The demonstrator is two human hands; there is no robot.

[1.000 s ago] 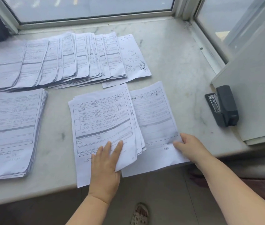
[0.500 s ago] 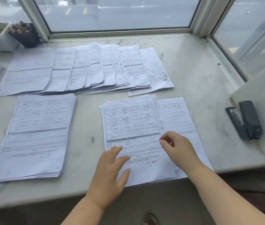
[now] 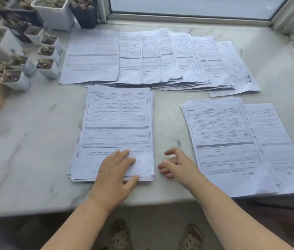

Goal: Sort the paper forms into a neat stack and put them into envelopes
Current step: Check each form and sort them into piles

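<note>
Head view, looking down on a pale marbled tabletop [image 3: 34, 159] set against a window frame [image 3: 187, 16]. Three groups of paper forms lie on it. A squared stack of forms [image 3: 117, 123] sits near the front edge at centre; a second, looser pile [image 3: 223, 134] lies to its right, with a single sheet [image 3: 272, 141] showing from beneath its right side and reaching the tabletop's front edge. Behind both, a fanned row of forms [image 3: 160, 58] runs left to right, each sheet overlapping the next, with a handwritten sheet [image 3: 240, 69] at its right end.

Left hand [image 3: 114, 170]: laid flat on the lower part of the squared stack, fingers straight and pointing away from the person, thumb spread along the stack's near edge.

Right hand [image 3: 175, 164]: poised over bare tabletop between the squared stack and the looser pile, fingers loosely curled and holding nothing; whether the fingertips touch the surface cannot be told.

At far left, a cluster of small white pots [image 3: 47, 65] with succulents stands beside the fanned row, with a larger white planter [image 3: 54, 13] and a dark pot [image 3: 86, 14] behind them by the window. Below the tabletop's edge, two patterned slippers [image 3: 119, 235] show on the floor.
</note>
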